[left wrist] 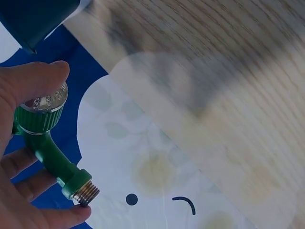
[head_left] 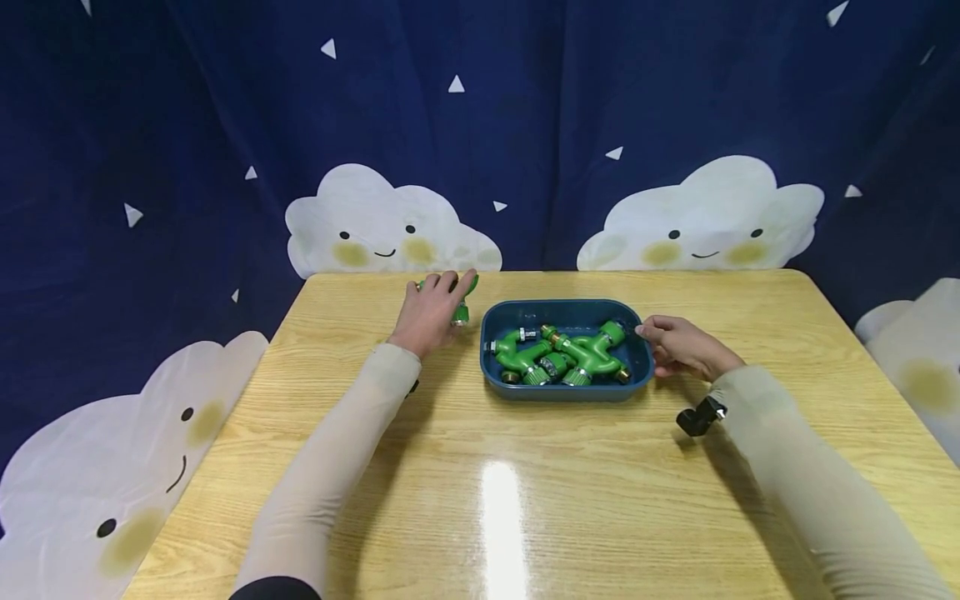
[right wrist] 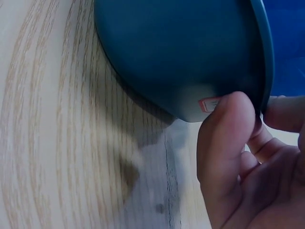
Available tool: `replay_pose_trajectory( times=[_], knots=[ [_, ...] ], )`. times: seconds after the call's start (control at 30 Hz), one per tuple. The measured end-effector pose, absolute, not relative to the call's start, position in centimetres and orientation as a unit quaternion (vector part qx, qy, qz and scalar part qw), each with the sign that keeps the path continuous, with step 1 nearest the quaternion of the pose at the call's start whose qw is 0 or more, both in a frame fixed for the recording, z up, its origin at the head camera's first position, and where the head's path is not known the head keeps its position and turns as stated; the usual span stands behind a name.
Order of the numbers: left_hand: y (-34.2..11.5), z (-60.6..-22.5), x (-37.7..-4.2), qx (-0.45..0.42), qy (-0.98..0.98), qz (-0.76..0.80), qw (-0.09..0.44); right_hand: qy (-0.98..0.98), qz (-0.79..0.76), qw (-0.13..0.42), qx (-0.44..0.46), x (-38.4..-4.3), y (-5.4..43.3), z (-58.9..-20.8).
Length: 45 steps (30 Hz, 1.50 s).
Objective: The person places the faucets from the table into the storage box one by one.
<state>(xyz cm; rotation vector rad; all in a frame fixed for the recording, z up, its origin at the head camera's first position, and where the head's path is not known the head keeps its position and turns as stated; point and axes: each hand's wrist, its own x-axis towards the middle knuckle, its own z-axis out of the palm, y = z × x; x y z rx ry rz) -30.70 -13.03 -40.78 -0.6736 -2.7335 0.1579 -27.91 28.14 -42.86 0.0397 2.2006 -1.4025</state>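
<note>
In the head view my left hand is left of the blue bin, holding a green hose splitter. The left wrist view shows my thumb over the silver face of its ridged collar and my other fingers around the green pipe, with a fingertip by its threaded metal end. My right hand pinches the right end of the blue bin. Its thumb presses the outer wall beside a small red-and-white label. Several green splitters lie jumbled in the bin.
The bin stands on a light wood-grain table, near its far edge. Behind hangs a dark blue curtain with white clouds and triangles. A small black device sits at my right wrist, close over the table.
</note>
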Motion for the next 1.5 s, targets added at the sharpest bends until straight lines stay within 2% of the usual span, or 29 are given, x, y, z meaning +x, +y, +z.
replay_pose_trajectory(
  times=[1.07,1.5],
  knots=[
    [-11.3,-37.1,-28.3,-0.28,-0.949,0.014,0.142,0.817,-0.513,0.261,0.01,-27.8,28.1,-42.8],
    [-9.6,-36.0,-27.4,-0.293,-0.95,-0.011,0.107,0.813,-0.518,0.264,0.008,-27.8,28.1,-42.7]
  ],
)
